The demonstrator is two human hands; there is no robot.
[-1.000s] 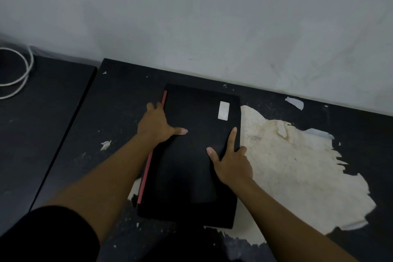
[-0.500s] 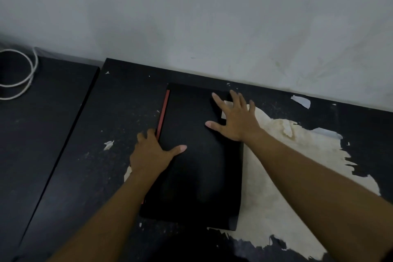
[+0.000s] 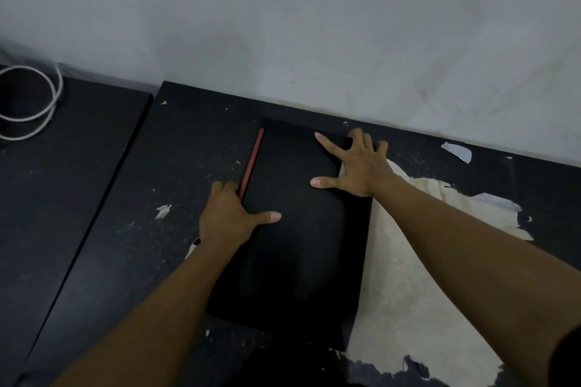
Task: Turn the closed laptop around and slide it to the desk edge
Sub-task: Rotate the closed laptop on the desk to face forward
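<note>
The closed black laptop lies flat on the black desk, long side running away from me, with a red strip along its left edge. My left hand holds that left edge about halfway along, thumb on the lid and fingers curled over the red strip. My right hand sits at the far right corner, index finger and thumb spread on the lid, the other fingers hooked over the right edge. The laptop's far end is close to the wall.
A large pale patch of peeled surface spreads to the right of the laptop and partly under it. A second dark desk adjoins on the left with a narrow gap between. A coiled white cable lies at its back.
My right hand went from the laptop's right edge up to its far right corner, covering the white sticker. My left hand slid toward me along the left edge. The laptop has barely shifted.
</note>
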